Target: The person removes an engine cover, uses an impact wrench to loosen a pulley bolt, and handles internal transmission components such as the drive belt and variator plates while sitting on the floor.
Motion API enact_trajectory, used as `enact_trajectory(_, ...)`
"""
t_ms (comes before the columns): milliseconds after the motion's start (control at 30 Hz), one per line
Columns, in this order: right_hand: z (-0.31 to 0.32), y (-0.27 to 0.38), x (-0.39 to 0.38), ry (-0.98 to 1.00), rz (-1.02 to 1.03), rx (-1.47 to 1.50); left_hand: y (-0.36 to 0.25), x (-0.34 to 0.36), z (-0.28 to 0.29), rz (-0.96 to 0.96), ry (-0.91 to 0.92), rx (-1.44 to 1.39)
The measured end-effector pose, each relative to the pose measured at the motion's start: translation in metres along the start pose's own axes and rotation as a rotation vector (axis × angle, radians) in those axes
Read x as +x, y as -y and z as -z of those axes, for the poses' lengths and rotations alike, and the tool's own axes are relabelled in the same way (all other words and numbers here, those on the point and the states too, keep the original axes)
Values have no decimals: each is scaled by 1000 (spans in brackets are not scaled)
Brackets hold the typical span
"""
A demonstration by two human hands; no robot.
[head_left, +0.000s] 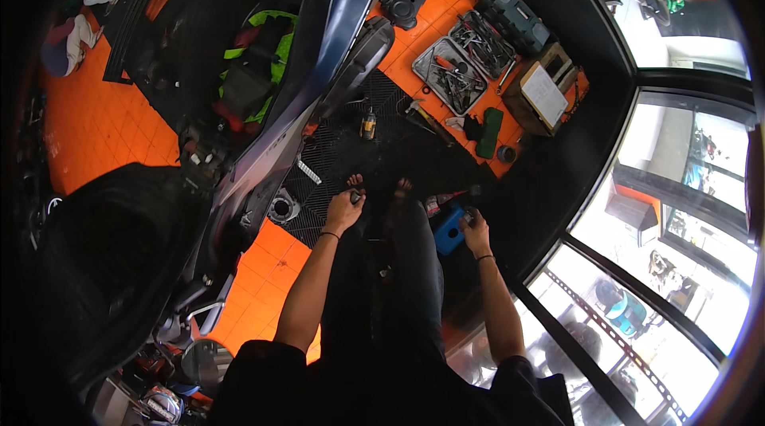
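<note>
Orange floor tiles (103,139) lie under a scooter (319,67). Left hand (344,209) closes its grip on a small part (355,197). Right hand (476,231) touches a blue box (448,231); its grip I cannot tell.

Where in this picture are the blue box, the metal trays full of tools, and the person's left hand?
blue box (448,232): head view, on its blue top face.
metal tool trays (450,75): head view, on the nearer tray's tool pile.
left hand (344,209): head view, on the back of the hand.
</note>
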State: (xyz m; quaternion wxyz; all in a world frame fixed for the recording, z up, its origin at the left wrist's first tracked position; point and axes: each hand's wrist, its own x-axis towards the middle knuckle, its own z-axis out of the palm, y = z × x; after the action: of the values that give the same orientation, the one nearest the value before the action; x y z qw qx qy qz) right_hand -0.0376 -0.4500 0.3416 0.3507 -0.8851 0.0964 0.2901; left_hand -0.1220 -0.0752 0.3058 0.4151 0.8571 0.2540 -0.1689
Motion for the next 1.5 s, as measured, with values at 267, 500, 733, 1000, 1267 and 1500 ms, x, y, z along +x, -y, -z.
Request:
enact_trajectory(267,-172,47,325,406,90,533,54,227,-137,134,-408,-90)
enact_trajectory(500,-329,52,488,745,497,568,131,373,-220,114,-791,-300)
enact_trajectory(733,-351,57,519,1021,774,343,138,361,-232,237,-867,-293)
enact_trajectory(1000,-345,83,513,548,1142,-294,129,361,-220,165,-844,-328)
enact_trajectory(1267,-326,80,517,1034,788,153,123,373,-214,-48,-913,-245)
enact_trajectory(1500,-302,63,514,1298,824,-43,134,361,-205,-46,-918,-112)
